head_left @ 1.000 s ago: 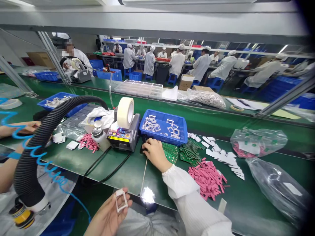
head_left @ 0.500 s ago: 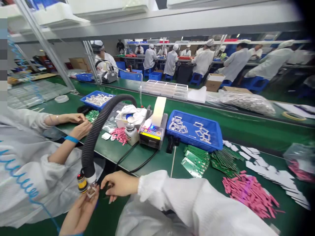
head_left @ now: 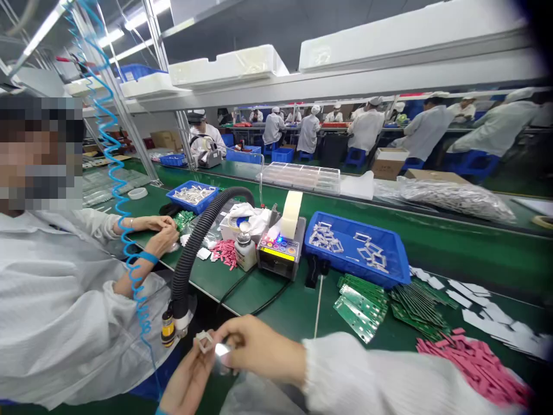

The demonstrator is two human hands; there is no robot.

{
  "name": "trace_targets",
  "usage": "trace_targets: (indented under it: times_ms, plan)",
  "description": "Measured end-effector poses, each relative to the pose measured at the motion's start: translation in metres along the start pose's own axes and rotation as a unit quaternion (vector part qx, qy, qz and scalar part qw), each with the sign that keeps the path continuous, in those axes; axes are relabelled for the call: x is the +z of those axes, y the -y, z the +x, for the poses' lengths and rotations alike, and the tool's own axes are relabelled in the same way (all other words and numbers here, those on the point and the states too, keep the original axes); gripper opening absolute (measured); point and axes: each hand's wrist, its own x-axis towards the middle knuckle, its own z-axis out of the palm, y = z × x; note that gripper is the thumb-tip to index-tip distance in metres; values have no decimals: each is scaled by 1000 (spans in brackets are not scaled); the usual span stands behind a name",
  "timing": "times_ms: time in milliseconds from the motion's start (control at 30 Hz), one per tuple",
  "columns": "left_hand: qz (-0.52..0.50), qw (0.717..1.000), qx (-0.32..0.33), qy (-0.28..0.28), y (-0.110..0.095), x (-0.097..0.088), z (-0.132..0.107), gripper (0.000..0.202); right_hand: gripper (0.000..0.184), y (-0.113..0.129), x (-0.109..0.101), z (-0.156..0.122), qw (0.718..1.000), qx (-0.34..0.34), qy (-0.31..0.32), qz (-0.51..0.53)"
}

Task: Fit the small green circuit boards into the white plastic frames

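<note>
My left hand (head_left: 188,377) is low at the bottom centre, its fingers pinched on a small white rectangular frame (head_left: 204,340). My right hand (head_left: 254,349) meets it from the right, fingers curled and pinched on a small shiny piece (head_left: 222,349) beside the frame. Both hands are in front of the bench edge, just right of the nozzle (head_left: 173,325) of a black ribbed hose (head_left: 196,242). A white sleeve covers my right forearm.
On the green bench stand a tape dispenser (head_left: 280,248), a small bottle (head_left: 245,251), a blue tray of white frames (head_left: 356,248), green circuit boards (head_left: 360,302), pink strips (head_left: 475,363) and white pieces (head_left: 484,305). A co-worker in white (head_left: 56,300) sits at my left, hands (head_left: 159,230) on the bench.
My right hand left the bench and came down to my left hand, closing on the shiny piece. My left hand carried the frame towards the hose nozzle. The view swung left and up.
</note>
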Motion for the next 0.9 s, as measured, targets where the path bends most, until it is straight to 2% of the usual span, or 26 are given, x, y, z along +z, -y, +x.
trace_targets:
  times_ms: [33, 67, 133, 200, 267, 333, 400, 533, 667, 767, 900]
  plan:
    - [4, 999, -21, 28, 9, 9, -11, 25, 27, -2, -10, -26, 996, -73, -24, -44]
    - [14, 995, -40, 90, 17, 20, -23, 21, 30, -6, -18, -51, 979, -152, -89, -102]
    - [43, 969, -100, 224, 31, 47, -51, 23, 33, -22, -31, -93, 924, -250, -203, -205]
    - [81, 925, -148, 341, 40, 76, -74, 31, 34, -44, -36, -121, 872, -284, -305, -258]
    - [120, 882, -183, 416, 48, 100, -89, 36, 32, -66, -35, -136, 847, -273, -375, -260]
    - [150, 868, -192, 432, 56, 115, -95, 37, 28, -81, -33, -144, 848, -252, -401, -238]
    - [158, 868, -200, 426, 64, 123, -94, 35, 26, -87, -33, -148, 856, -245, -403, -213]
    - [131, 857, -234, 441, 74, 126, -92, 32, 27, -84, -40, -154, 860, -260, -395, -192]
    - [139, 852, -228, 451, 71, 130, -96, 29, 27, -83, -46, -155, 866, -272, -379, -183]
    - [177, 847, -194, 463, 65, 133, -102, 32, 20, -83, -48, -153, 842, -283, -425, -174]
    - [263, 819, -96, 501, 61, 129, -102, 28, 8, -82, -48, -153, 796, -295, -474, -232]
